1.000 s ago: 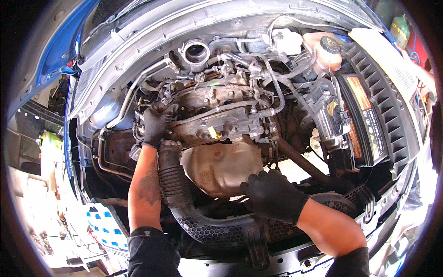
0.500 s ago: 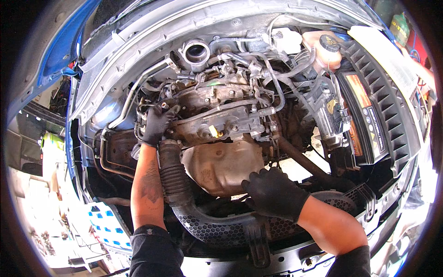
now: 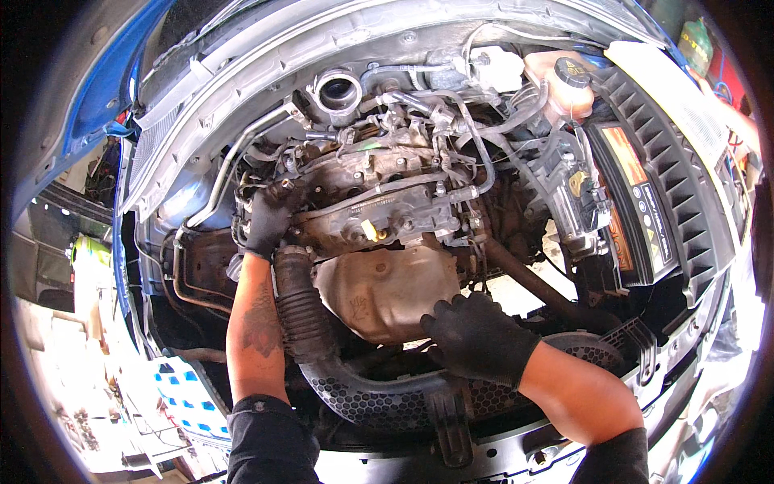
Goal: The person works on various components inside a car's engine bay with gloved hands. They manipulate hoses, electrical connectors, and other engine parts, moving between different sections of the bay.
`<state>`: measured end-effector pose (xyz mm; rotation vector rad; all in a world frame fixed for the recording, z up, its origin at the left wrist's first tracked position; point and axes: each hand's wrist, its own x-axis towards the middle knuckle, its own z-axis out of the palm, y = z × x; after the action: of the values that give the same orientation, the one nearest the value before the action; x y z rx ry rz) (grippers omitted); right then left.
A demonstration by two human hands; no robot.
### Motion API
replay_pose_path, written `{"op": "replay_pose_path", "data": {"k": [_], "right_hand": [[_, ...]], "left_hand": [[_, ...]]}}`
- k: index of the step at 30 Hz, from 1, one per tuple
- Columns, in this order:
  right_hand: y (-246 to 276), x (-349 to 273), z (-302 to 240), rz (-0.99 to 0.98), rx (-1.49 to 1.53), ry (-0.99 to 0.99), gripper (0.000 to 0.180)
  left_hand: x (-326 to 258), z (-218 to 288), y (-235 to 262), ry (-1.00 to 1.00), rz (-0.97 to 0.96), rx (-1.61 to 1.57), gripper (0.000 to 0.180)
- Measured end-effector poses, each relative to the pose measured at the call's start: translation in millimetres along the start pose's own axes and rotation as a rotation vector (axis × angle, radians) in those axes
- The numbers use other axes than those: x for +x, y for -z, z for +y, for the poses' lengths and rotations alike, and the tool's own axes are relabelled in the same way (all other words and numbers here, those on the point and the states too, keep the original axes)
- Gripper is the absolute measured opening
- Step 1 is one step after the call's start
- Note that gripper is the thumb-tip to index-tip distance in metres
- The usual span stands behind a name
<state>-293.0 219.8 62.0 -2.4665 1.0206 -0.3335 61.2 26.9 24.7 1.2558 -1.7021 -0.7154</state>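
My left hand [image 3: 272, 216], in a black glove, reaches to the left end of the engine [image 3: 379, 194]. Its fingers curl among pipes and fittings there, and a small round metal end shows by the fingertips; what they grip is hidden. Just below it rises a ribbed black intake hose [image 3: 300, 298]. My right hand [image 3: 484, 339], gloved too, is closed in a fist over the front of the engine bay. Whatever its fingers may hold is out of sight. The tan heat shield [image 3: 387, 294] lies to the left of the right hand, and a yellow dipstick handle [image 3: 372, 231] stands out above the shield.
An open round metal duct [image 3: 337, 93] faces up at the back. On the right are a coolant tank [image 3: 562, 89] with a black cap, and a battery [image 3: 633, 202]. A honeycomb-patterned black duct [image 3: 379, 399] runs along the front. The raised blue hood [image 3: 97, 89] is at left.
My left hand has turned slightly, its fingers now drawn in closer at the same spot. My right hand holds its place. The whole view has shifted a little.
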Motion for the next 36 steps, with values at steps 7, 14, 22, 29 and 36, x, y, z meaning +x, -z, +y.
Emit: {"op": "replay_pose_path", "data": {"k": [7, 14, 22, 29, 36], "right_hand": [[0, 0, -1, -0.001, -0.048, 0.003, 0.015], [-1, 3, 0, -0.050, -0.004, 0.008, 0.016], [3, 7, 0, -0.154, 0.028, 0.008, 0.032], [4, 8, 1, -0.263, -0.032, 0.017, 0.041], [11, 11, -2, -0.229, 0.036, 0.026, 0.039]], "left_hand": [[2, -9, 8, 0.200, -0.015, 0.288, 0.019], [-1, -17, 11, 0.129, -0.116, -0.005, 0.019], [2, -22, 4, 0.111, 0.095, 0.207, 0.021], [-5, -10, 9, 0.106, 0.069, 0.227, 0.027], [6, -24, -3, -0.062, 0.242, 0.122, 0.034]]}}
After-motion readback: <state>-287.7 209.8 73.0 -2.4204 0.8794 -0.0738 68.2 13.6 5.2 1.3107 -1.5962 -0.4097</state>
